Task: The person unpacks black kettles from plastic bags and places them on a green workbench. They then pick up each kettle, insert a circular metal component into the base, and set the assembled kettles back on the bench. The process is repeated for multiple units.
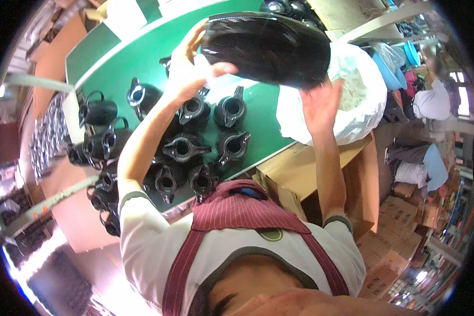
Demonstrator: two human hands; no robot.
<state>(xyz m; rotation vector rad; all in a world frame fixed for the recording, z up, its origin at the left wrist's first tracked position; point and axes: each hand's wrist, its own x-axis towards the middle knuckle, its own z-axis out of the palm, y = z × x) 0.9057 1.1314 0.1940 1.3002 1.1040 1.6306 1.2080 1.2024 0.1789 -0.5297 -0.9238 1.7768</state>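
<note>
Raised over the far side of the table is a glossy black cylinder-shaped vessel [266, 50], lying sideways and large in the view. My left hand [187, 66] grips its left end, thumb in front and fingers behind; something white shows beside that thumb. At the lower right end, my right hand [321, 105] holds it with the palm turned up, thumb out to the side and the fingers partly hidden behind it. Several black jugs with spouts and handles, one of them a black jug [231, 110], stand below on the green table [263, 113].
A white plastic bag [368, 89] with pale small pieces sits right of my right hand. Below it is an open cardboard box [289, 168]. More dark shiny parts [287, 8] lie at the far edge. Other people [432, 100] are at the right, by a blue basin [389, 71].
</note>
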